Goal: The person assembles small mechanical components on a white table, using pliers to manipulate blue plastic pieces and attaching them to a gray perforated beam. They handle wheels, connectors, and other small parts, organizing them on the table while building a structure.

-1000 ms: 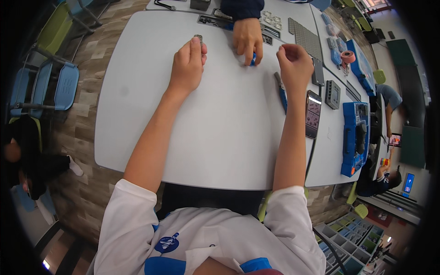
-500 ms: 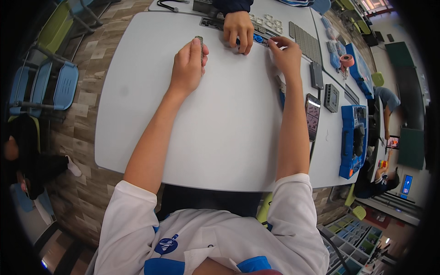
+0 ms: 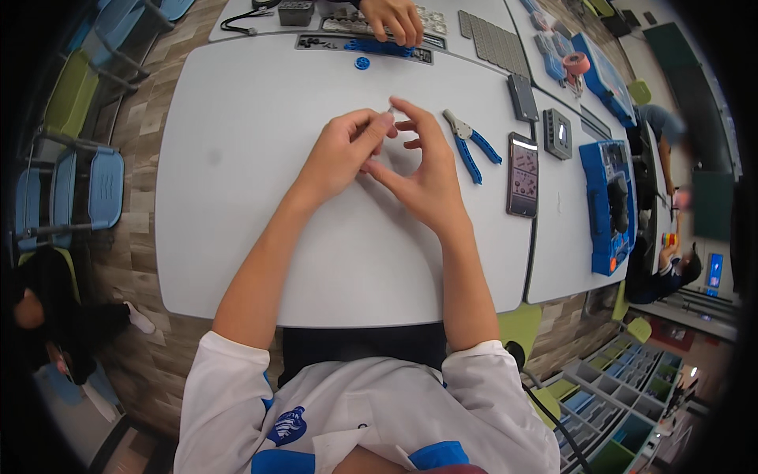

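Note:
Over the middle of the white table (image 3: 237, 229), my two hands meet. My left hand (image 3: 339, 154) is closed, thumb pressed on its fingers, around a small grey piece (image 3: 391, 110) that is mostly hidden; only a bit shows at the fingertips. Curved around those fingertips is my right hand (image 3: 430, 174), its index tip at the grey piece and its thumb lower down by my left fingers. What lies inside its grip is hidden. Blue-handled pliers (image 3: 474, 146) lie to the right of my hands, jaws pointing away. A small blue wheel (image 3: 362, 63) sits beyond them.
Across the table, another person's hand (image 3: 393, 20) reaches over a grey tray (image 3: 316, 44) with blue parts. On the right are a phone (image 3: 522, 178), a grey controller box (image 3: 557, 133), a dark block (image 3: 521, 98) and a blue case (image 3: 604, 197). Grey panels (image 3: 497, 46) lie farther back.
My right hand has left the tray and come to my left hand, which moved right and nearer. The pliers show fully now. The other person's hand has shifted away; the blue wheel lies on the table.

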`<state>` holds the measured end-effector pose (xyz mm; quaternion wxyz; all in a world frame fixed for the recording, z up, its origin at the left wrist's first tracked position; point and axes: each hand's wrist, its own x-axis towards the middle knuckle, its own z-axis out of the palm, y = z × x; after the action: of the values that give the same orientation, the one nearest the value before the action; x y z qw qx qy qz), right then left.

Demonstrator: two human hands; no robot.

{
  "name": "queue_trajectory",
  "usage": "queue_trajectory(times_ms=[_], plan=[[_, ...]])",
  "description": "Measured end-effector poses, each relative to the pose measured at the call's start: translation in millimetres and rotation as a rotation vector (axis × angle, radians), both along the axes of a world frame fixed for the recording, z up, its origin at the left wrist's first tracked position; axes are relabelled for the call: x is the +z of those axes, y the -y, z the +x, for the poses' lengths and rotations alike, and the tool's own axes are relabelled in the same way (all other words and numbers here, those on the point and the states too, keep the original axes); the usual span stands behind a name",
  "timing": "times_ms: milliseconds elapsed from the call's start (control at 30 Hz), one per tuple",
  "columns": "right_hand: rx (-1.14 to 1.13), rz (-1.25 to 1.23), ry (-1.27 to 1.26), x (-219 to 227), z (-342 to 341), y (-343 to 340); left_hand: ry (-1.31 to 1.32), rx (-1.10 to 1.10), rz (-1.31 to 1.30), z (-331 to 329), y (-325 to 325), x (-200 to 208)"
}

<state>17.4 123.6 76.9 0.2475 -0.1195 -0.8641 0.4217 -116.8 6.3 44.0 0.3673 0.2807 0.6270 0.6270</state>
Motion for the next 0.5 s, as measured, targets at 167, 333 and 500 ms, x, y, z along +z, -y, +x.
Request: queue_trajectory(times_ms=[167, 333, 500], plan=[[-0.083, -0.012, -0.051, -12.9, 4.6, -18.4, 0.054, -0.109, 0.024, -1.0, 3.7, 5.8], [-0.123, 0.152, -0.026, -4.8, 9.0, -43.2, -0.046, -0.057, -0.008, -14.4, 11.4, 6.6], [-0.086, 0.19, -0.061, -2.2, 0.7, -37.3, -0.187, 0.039, -0.012, -27.7, 13.6, -0.7]])
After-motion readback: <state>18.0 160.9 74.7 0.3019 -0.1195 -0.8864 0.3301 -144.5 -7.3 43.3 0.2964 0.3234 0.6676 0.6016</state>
